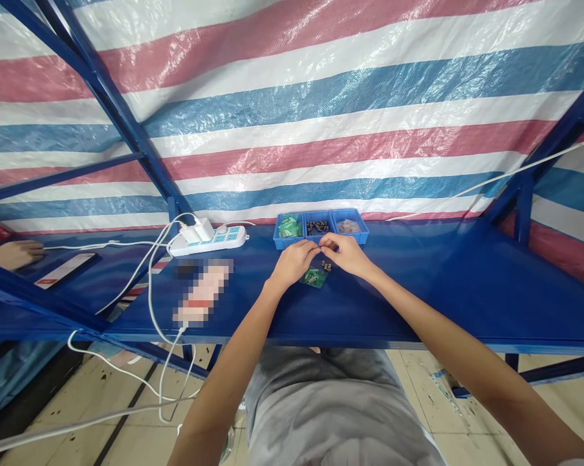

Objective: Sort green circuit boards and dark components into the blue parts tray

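My left hand [295, 262] and my right hand [348, 254] meet above the blue tabletop, fingertips pinched together. Whatever is between the fingers is too small to make out. Just below them lies a green piece [315, 278], like a circuit board or small packet, with thin pieces on it. A few small brass-coloured parts [326, 266] sit beside it, under my right hand. Directly behind my hands stands a blue three-part bin [282, 244]. Its left compartment holds green pieces [290, 226], the middle one small dark metal parts [317, 228], the right one clear plastic bags [348, 226].
A white power strip [214, 242] with plugged-in chargers stands left of the bin. A blurred-out phone [204, 294] lies on the table with a white cable [163, 382] hanging over the edge. Another person's hand [15, 254] rests near a phone [66, 270] at far left. Blue frame posts [127, 123] rise behind.
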The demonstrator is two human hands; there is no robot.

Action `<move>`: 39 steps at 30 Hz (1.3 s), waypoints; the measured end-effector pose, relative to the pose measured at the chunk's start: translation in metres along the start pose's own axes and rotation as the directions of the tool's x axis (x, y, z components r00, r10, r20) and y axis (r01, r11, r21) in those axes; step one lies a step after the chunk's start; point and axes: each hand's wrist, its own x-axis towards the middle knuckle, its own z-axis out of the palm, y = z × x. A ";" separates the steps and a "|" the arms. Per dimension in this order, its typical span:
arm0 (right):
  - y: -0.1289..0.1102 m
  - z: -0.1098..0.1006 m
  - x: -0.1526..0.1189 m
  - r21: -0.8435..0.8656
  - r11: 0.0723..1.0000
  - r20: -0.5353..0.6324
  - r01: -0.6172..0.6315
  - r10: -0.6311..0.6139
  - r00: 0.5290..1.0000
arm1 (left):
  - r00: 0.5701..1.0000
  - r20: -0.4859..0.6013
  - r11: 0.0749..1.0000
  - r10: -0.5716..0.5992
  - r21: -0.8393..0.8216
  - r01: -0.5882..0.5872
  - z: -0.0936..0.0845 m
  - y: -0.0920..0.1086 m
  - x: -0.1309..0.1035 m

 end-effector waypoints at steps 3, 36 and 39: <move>-0.004 -0.001 -0.001 0.138 0.986 0.032 -0.090 0.086 0.996 | 1.000 -0.003 0.993 -0.020 -0.114 0.019 0.001 -0.002 0.001; 0.010 -0.039 0.037 -0.211 0.974 -0.125 -0.088 0.062 0.990 | 0.986 0.048 0.983 -0.163 0.093 0.158 -0.003 -0.007 -0.003; 0.006 -0.028 0.004 -0.145 0.985 -0.056 -0.096 0.088 0.995 | 0.987 0.049 0.984 -0.156 0.096 0.151 -0.003 -0.006 -0.003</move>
